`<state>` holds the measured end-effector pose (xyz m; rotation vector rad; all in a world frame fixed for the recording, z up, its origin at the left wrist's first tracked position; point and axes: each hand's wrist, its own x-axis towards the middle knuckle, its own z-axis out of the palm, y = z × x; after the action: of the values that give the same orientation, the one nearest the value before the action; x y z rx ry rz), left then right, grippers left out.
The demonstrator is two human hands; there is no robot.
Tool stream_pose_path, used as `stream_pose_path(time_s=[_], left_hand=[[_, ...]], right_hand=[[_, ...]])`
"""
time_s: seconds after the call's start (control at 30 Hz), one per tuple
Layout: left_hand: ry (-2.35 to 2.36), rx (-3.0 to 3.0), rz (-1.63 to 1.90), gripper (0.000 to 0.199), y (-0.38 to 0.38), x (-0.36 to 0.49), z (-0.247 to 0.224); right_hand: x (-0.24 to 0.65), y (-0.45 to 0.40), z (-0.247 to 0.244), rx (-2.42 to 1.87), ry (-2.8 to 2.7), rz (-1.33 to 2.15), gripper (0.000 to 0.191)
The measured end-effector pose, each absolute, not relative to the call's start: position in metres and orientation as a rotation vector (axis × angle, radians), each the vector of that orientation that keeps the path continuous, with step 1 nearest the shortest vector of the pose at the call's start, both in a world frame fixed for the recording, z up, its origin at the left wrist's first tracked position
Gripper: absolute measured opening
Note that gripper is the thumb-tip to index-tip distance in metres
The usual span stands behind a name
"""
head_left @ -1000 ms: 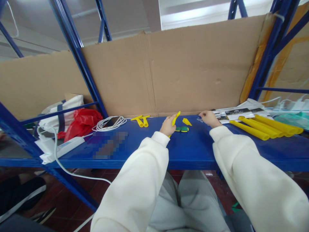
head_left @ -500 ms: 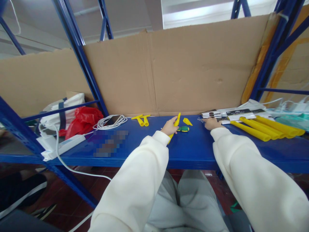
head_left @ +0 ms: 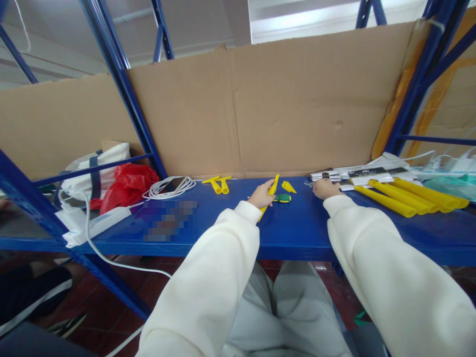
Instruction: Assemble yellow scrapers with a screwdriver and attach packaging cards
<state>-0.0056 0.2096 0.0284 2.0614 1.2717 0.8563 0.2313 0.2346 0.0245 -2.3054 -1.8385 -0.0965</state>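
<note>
My left hand [head_left: 262, 194] is closed around a long yellow plastic piece [head_left: 274, 184], its pointed end sticking up past the fingers. Just right of that hand lies a green and yellow screwdriver [head_left: 283, 198], its shaft partly hidden. A small yellow piece [head_left: 288, 187] rests behind the screwdriver. My right hand [head_left: 324, 189] is at a scatter of small shiny parts [head_left: 308, 184], fingers drawn together; whatever they hold is too small to make out. Several long yellow tubes [head_left: 386, 201] lie right of it, beside packets [head_left: 325, 175].
Two yellow T-shaped pieces [head_left: 224, 185] lie at the back of the blue shelf [head_left: 223, 233]. Further left are a coiled white cable [head_left: 169, 188], a red bag [head_left: 130, 183] and a power strip [head_left: 98, 225]. A cardboard sheet [head_left: 297, 109] stands behind. Another person's leg [head_left: 37, 292] shows at lower left.
The fingers of my right hand have drawn closer together over the small parts. My left hand keeps its hold on the yellow piece, almost unmoved.
</note>
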Motion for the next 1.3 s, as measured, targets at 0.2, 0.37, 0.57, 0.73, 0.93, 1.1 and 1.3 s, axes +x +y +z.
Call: stream_pose_path(time_s=[0.2, 0.37, 0.57, 0.73, 0.93, 1.1, 1.3], left_hand=[[1.289, 2.055, 0.859, 0.074, 0.207, -0.005, 0.030], [1.282, 2.007, 0.859, 0.073, 0.206, -0.005, 0.030], [1.244, 1.923, 0.864, 0.077, 0.207, -0.002, 0.030], [1.103, 1.822, 0.868, 0.081, 0.210, 0.000, 0.026], [0.968, 1.732, 0.852, 0.082, 0.214, -0.002, 0.024], [0.916, 1.699, 0.808, 0.081, 0.213, -0.002, 0.025], [0.910, 1.695, 0.766, 0.081, 0.207, 0.000, 0.029]], right_hand=[[0.231, 0.238, 0.022, -2.299, -1.878, -0.070, 0.028], [0.232, 0.241, 0.020, -2.088, -1.888, 0.060, 0.016], [0.216, 0.247, 0.020, -1.497, -1.809, 0.431, 0.014], [0.199, 0.247, 0.019, -1.199, -1.660, 0.647, 0.018], [0.190, 0.240, 0.019, -1.003, -1.606, 0.787, 0.028], [0.186, 0.235, 0.021, -0.935, -1.618, 0.845, 0.028], [0.181, 0.234, 0.022, -0.960, -1.601, 0.831, 0.025]])
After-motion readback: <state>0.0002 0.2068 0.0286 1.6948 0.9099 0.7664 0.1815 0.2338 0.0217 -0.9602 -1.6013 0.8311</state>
